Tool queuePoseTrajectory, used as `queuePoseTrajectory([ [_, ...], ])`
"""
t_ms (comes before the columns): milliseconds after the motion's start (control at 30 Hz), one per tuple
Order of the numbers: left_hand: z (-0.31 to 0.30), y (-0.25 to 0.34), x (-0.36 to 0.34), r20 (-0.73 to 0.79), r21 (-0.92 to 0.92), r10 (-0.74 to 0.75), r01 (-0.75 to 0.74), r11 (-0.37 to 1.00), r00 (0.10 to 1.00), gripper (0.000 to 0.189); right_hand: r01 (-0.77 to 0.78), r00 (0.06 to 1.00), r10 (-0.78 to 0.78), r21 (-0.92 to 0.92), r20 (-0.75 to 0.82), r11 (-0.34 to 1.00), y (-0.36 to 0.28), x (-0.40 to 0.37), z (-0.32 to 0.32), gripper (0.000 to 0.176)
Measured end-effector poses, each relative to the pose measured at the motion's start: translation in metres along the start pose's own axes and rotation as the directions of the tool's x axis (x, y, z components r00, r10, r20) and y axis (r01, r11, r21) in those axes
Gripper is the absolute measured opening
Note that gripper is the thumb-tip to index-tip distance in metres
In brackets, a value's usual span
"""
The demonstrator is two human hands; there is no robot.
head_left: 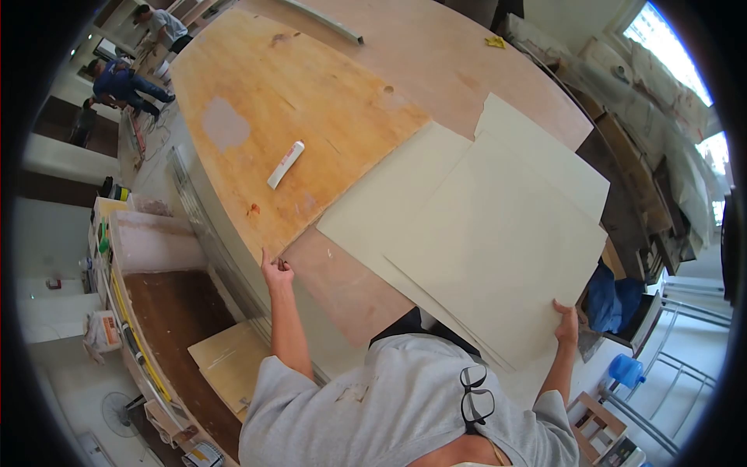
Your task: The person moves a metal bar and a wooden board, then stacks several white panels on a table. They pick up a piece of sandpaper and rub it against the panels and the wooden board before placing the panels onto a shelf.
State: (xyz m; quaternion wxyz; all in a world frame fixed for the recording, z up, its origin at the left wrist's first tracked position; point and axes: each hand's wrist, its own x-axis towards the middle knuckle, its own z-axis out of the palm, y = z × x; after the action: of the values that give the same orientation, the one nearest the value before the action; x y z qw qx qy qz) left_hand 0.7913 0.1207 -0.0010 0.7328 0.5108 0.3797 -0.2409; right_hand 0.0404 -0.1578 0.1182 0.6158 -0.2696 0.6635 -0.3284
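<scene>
My left hand [277, 268] is at the near corner of a large orange-brown wooden board [327, 101], its fingers curled at the corner. A white tube [285, 165] lies on that board. My right hand [567, 321] grips the near right edge of a large pale sheet [506, 241], thumb on top and the other fingers hidden beneath. More pale sheets [405, 171] lie under and beside it, overlapping at different angles. They rest on a pinkish work table [350, 296], one pale sheet reaching up to the wooden board's edge.
A metal strip [323, 21] and a yellow scrap [495, 42] lie on the far part of the table. Two people [124, 82] [162, 29] are at the far left. A shelf unit [159, 241] stands at left, a blue water bottle [626, 370] at lower right.
</scene>
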Motion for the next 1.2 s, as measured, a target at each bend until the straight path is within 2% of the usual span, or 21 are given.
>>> queuePoseTrajectory([
  [67,0.003,-0.004,-0.003,0.020,0.041,0.057,-0.057,0.998,0.998,0.044,0.030,0.999,-0.030,0.011,-0.027,0.999,-0.002,-0.004,-0.019,0.035],
  [167,0.001,-0.001,-0.013,0.104,0.013,0.010,-0.011,1.000,0.995,0.042,-0.005,0.999,0.003,-0.055,-0.035,0.998,-0.016,-0.003,-0.040,0.034],
  [200,0.000,-0.002,-0.014,0.098,-0.011,0.024,-0.023,1.000,0.995,0.044,-0.014,1.000,0.013,-0.061,-0.008,0.998,-0.014,0.009,-0.056,0.035],
  [300,-0.007,-0.005,-0.007,0.094,-0.078,0.059,-0.052,0.996,0.994,0.050,-0.016,0.998,0.009,-0.130,-0.058,0.991,-0.020,0.017,-0.078,0.036],
  [467,0.000,-0.013,-0.037,0.092,-0.093,0.136,-0.128,0.987,0.986,0.061,0.002,0.997,-0.009,-0.089,-0.076,0.996,-0.010,-0.001,-0.108,0.041],
  [567,-0.009,-0.008,-0.015,0.167,-0.059,0.055,-0.046,0.997,0.984,0.057,-0.036,0.997,0.031,-0.067,-0.078,0.997,-0.002,-0.032,-0.122,0.043],
  [633,-0.018,-0.010,-0.004,0.300,-0.083,0.036,-0.012,0.996,0.953,0.057,-0.043,0.993,0.036,-0.063,-0.115,0.997,0.014,-0.040,-0.129,0.044],
  [733,-0.016,-0.013,-0.009,0.306,-0.050,0.108,-0.097,0.994,0.946,0.055,0.050,0.985,-0.056,-0.039,-0.162,0.998,0.011,-0.058,-0.105,0.041],
  [767,-0.014,-0.013,-0.004,0.302,-0.041,0.142,-0.136,0.990,0.943,0.056,0.038,0.990,-0.037,0.004,-0.138,0.999,0.010,-0.055,-0.104,0.041],
  [833,-0.011,-0.008,-0.007,0.203,-0.024,0.057,-0.053,0.998,0.978,0.054,-0.022,0.996,0.027,0.058,-0.084,0.998,0.010,-0.055,-0.112,0.041],
  [933,-0.015,-0.007,0.020,0.145,0.091,0.063,-0.076,0.993,0.987,0.048,0.014,0.994,-0.016,-0.016,-0.108,1.000,0.011,-0.049,-0.117,0.039],
  [1033,-0.009,-0.016,-0.022,-0.072,0.143,0.203,-0.191,0.971,0.977,0.037,0.005,0.996,-0.008,-0.041,-0.085,0.999,0.005,-0.054,-0.113,0.032],
  [1133,-0.035,-0.049,-0.066,0.167,0.425,0.521,-0.538,0.728,0.837,0.028,0.038,0.988,-0.036,0.009,-0.152,0.999,0.009,-0.050,-0.111,0.037],
  [1200,-0.063,-0.099,-0.081,0.312,0.417,0.621,-0.691,0.590,0.719,0.019,0.024,0.997,-0.023,0.015,-0.071,1.000,0.000,-0.050,-0.107,0.037],
])
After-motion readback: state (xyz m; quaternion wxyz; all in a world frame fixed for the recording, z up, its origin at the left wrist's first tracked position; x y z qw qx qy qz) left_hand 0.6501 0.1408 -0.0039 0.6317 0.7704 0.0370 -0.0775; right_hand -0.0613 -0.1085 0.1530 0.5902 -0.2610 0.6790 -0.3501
